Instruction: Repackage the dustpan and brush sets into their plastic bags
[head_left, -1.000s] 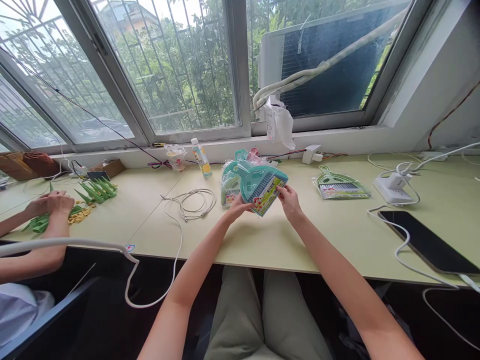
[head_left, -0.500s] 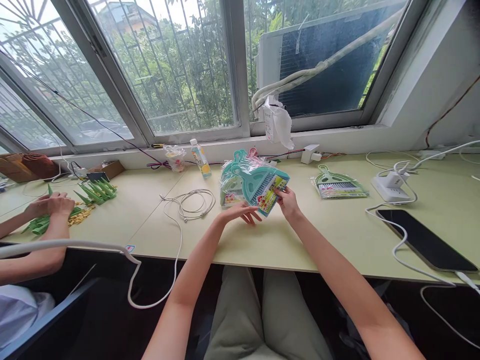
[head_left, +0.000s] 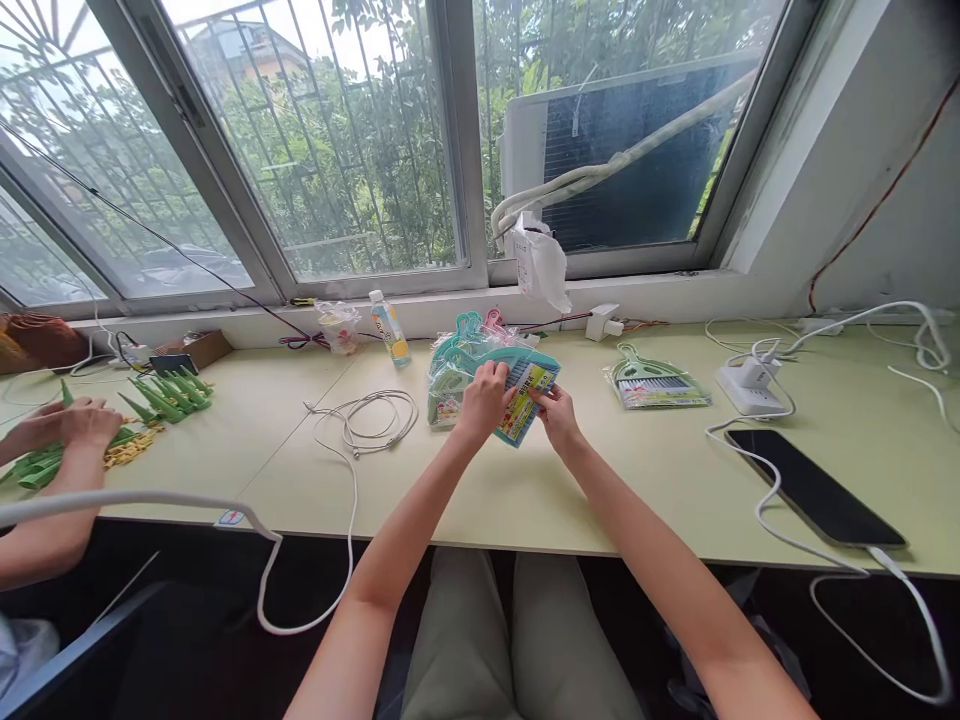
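A teal mini dustpan-and-brush set (head_left: 525, 385) in a clear packet with a yellow label is held just above the pale green desk (head_left: 600, 470). My left hand (head_left: 484, 400) grips it from the top, fingers curled over the pan. Its lower right edge is pinched by my right hand (head_left: 553, 412). Behind it lies a pile of similar packed sets (head_left: 457, 365) in teal, green and pink. One green packed set (head_left: 654, 382) lies apart to the right.
A coiled white cable (head_left: 367, 420) lies to the left, a phone (head_left: 814, 490) on a charger cable to the right, with a white power strip (head_left: 750, 385). A bottle (head_left: 390, 328) stands by the window. Another person's hands (head_left: 64, 425) handle green pieces (head_left: 169, 395) at far left.
My left hand let go of the packet's underside, hovered open, then came back to grip it from the top. The packet sank a little toward the desk. The camera shifted.
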